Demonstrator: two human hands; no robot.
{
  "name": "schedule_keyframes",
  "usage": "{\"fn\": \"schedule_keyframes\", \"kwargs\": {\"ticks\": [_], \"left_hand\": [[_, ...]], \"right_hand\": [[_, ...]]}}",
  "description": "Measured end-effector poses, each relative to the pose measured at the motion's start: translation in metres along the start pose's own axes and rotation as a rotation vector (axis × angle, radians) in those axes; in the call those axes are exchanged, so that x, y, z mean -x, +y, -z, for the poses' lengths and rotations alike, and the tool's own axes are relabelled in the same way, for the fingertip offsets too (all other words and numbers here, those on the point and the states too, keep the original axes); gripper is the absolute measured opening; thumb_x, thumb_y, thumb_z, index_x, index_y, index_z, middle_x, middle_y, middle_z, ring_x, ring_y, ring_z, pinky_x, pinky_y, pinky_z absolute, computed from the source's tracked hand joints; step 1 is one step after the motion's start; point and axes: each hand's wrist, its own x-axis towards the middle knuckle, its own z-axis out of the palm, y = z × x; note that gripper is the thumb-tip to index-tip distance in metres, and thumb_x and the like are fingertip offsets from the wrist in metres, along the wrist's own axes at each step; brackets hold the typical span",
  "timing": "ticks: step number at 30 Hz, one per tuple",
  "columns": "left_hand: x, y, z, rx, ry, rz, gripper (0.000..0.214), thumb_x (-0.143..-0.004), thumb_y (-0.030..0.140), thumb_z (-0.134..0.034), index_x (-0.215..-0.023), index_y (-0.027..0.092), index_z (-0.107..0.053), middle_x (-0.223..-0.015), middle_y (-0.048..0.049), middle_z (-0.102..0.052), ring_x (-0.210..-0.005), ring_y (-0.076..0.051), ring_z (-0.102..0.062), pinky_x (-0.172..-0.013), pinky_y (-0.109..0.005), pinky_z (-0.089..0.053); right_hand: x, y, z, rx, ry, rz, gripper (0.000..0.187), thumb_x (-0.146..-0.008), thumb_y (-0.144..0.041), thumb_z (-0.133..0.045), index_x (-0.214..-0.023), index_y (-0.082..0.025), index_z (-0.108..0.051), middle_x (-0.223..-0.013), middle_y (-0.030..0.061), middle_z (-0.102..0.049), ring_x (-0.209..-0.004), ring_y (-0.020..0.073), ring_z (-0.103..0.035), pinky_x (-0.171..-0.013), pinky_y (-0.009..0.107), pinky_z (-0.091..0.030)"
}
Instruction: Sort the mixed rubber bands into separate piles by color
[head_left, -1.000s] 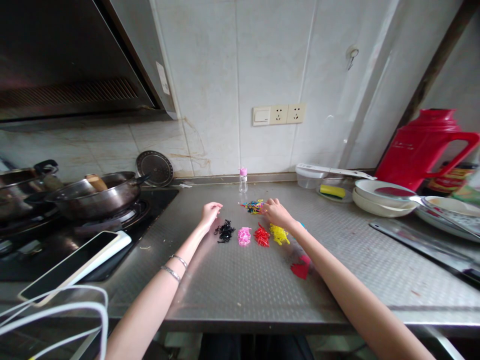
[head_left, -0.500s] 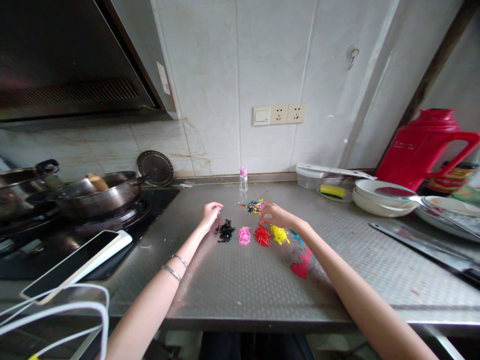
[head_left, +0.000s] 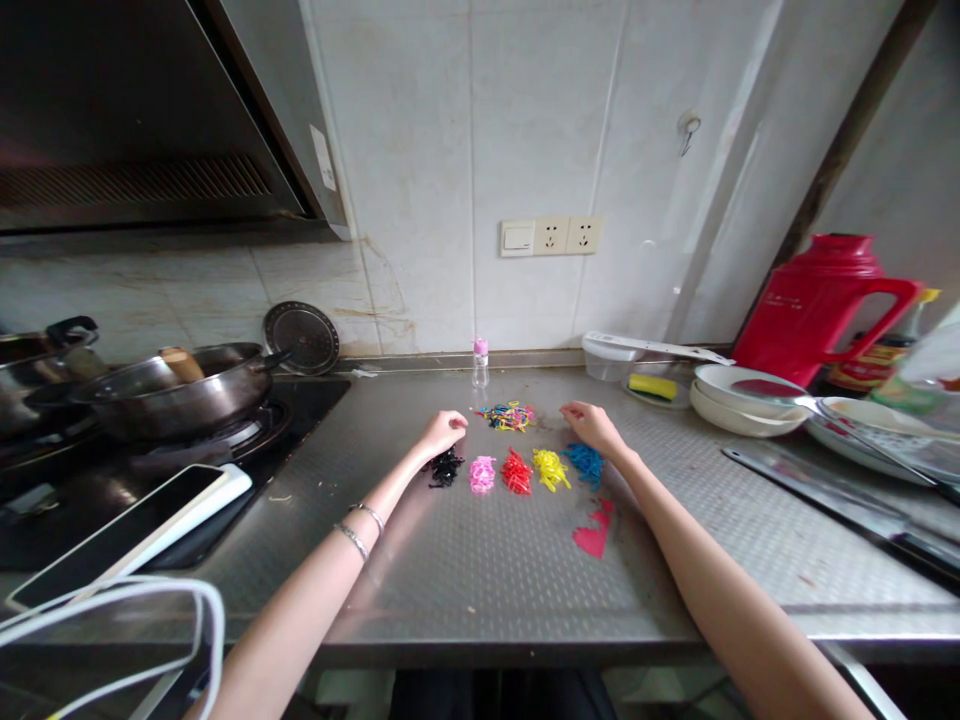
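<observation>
Pale wall tiles (head_left: pixel 540 120) back a metal kitchen counter (head_left: pixel 420 590) where we work bare-handed, our two hands well apart. Far to the left of our left hand lie a phone (head_left: pixel 124 535) and, beyond it, a steel pan (head_left: pixel 176 398) on a black stove (head_left: pixel 319 400), with looped white cables (head_left: pixel 219 620) nearer our body. A round metal disc (head_left: pixel 301 338) leans on the wall beyond that hand. Two bracelets (head_left: pixel 351 541) circle our left wrist; the left hand (head_left: pixel 444 432) curls its fingers just over the black pile (head_left: pixel 445 470) of small bands, and whether it grips any we cannot tell. Between our hands stand a pink-capped bottle (head_left: pixel 480 362), farthest back, the pink pile (head_left: pixel 482 475), the mixed-colour pile (head_left: pixel 510 416) at fingertip level, the red pile (head_left: pixel 516 472) and the yellow pile (head_left: pixel 551 469). Our right hand (head_left: pixel 596 430), fingers bunched, is just beyond the blue pile (head_left: pixel 585 466); we cannot tell if it pinches a band. Nearer us than that hand lies a red heart-shaped piece (head_left: pixel 592 538). Off to its right are a plastic tub (head_left: pixel 604 360), a yellow sponge (head_left: pixel 652 387), white bowls (head_left: pixel 742 412) and a red thermos (head_left: pixel 814 310).
</observation>
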Motion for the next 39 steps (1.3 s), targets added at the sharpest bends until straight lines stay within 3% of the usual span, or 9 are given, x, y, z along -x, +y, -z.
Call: {"fn": "schedule_keyframes", "kwargs": {"ticks": [9, 19, 27, 34, 39], "left_hand": [[-0.019, 0.031, -0.038, -0.227, -0.045, -0.176, 0.019, -0.068, 0.021, -0.057, -0.08, 0.013, -0.068, -0.075, -0.0058, -0.065, -0.068, -0.014, -0.057, -0.067, -0.024, -0.042], [-0.023, 0.048, -0.052, -0.399, -0.037, -0.164, 0.019, -0.074, 0.023, -0.052, -0.073, 0.015, -0.07, -0.071, -0.0073, -0.065, -0.063, -0.015, -0.056, -0.063, -0.025, -0.04], [-0.024, 0.047, -0.049, -0.262, 0.053, -0.201, 0.022, -0.077, 0.021, -0.049, -0.075, 0.015, -0.07, -0.077, -0.006, -0.067, -0.069, -0.014, -0.058, -0.068, -0.024, -0.041], [-0.03, 0.042, -0.042, -0.006, 0.113, -0.098, 0.015, -0.069, 0.016, -0.057, -0.078, 0.013, -0.069, -0.075, -0.0059, -0.067, -0.069, -0.014, -0.059, -0.066, -0.024, -0.044], [-0.029, 0.037, -0.034, 0.074, 0.14, -0.101, 0.013, -0.069, 0.018, -0.058, -0.075, 0.012, -0.068, -0.075, -0.0063, -0.068, -0.07, -0.014, -0.059, -0.067, -0.025, -0.045]], "right_hand": [[0.001, 0.017, -0.007, -0.115, 0.075, -0.026, 0.025, -0.076, -0.028, -0.045, -0.084, -0.016, -0.065, -0.071, 0.0043, -0.066, -0.067, 0.0145, -0.059, -0.064, 0.023, -0.042], [0.001, 0.014, -0.005, -0.116, 0.072, -0.047, 0.024, -0.075, -0.029, -0.046, -0.08, -0.017, -0.065, -0.07, 0.0042, -0.067, -0.066, 0.0146, -0.059, -0.063, 0.023, -0.042], [0.002, 0.011, -0.003, -0.116, 0.07, -0.063, 0.024, -0.075, -0.029, -0.046, -0.079, -0.017, -0.066, -0.07, 0.004, -0.067, -0.066, 0.0146, -0.059, -0.063, 0.022, -0.042], [0.002, 0.011, -0.002, -0.11, 0.054, -0.079, 0.024, -0.075, -0.03, -0.046, -0.081, -0.017, -0.066, -0.07, 0.0038, -0.067, -0.067, 0.015, -0.06, -0.063, 0.023, -0.042], [0.001, 0.011, -0.003, -0.098, 0.055, -0.075, 0.024, -0.075, -0.03, -0.046, -0.081, -0.017, -0.066, -0.07, 0.0037, -0.067, -0.067, 0.0148, -0.06, -0.064, 0.023, -0.042]]}}
